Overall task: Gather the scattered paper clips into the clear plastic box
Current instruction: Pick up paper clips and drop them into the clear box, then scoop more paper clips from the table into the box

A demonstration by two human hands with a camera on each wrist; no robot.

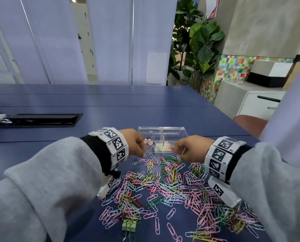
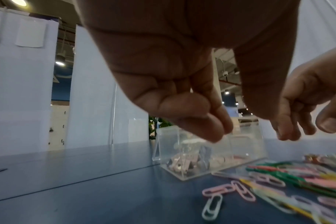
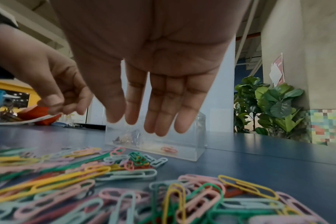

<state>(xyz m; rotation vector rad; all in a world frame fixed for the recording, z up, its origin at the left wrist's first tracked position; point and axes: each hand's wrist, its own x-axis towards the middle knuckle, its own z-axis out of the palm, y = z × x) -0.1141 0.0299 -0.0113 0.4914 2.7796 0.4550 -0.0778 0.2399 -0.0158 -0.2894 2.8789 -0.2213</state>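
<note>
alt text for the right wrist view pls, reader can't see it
The right hand hangs open, fingers straight and empty, in front of a clear plastic box holding a red clip. Colourful paper clips are scattered across the blue table; the left hand is at left.

Scattered paper clips [image 1: 165, 186] before clear box [image 1: 162, 139]

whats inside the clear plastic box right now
The clear plastic box, split by a divider, holds pale binder clips in its left compartment and a red paper clip on a pale pad in its right. Both hands cover the box's outer ends.
</note>
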